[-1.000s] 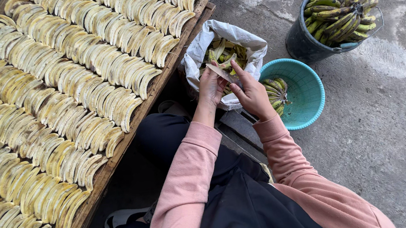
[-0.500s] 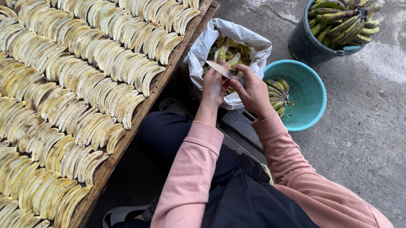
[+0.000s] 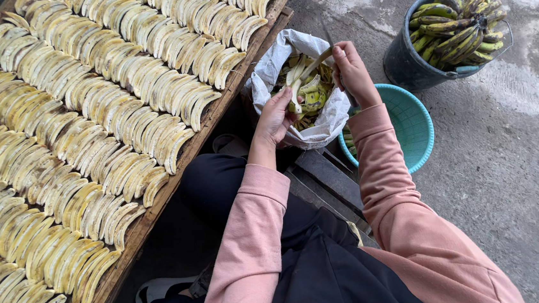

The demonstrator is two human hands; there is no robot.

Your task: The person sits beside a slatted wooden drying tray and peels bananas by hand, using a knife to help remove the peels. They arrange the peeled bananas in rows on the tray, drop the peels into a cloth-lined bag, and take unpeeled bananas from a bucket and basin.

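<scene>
The left hand (image 3: 274, 116) has its grip closed around a half-peeled banana (image 3: 295, 92), while the right hand (image 3: 353, 71) pinches a peel strip (image 3: 315, 62) pulled up from it. Both hover over the white peel bag (image 3: 328, 118), which sits between the wooden drying tray (image 3: 158, 205) of peeled bananas and the teal basket (image 3: 411, 124).

To the left of my hands I see a wooden drying tray (image 3: 158, 208) packed with tight rows of peeled banana slices (image 3: 87, 121), pale yellow. The tray and everything else rest on a grey concrete floor (image 3: 509, 184). Just below my hands sits a white bag (image 3: 319, 125) of peels. By my right hand stands a teal basket (image 3: 411, 121); beyond it, a dark bucket (image 3: 407, 67) of green bananas (image 3: 458, 24).
</scene>
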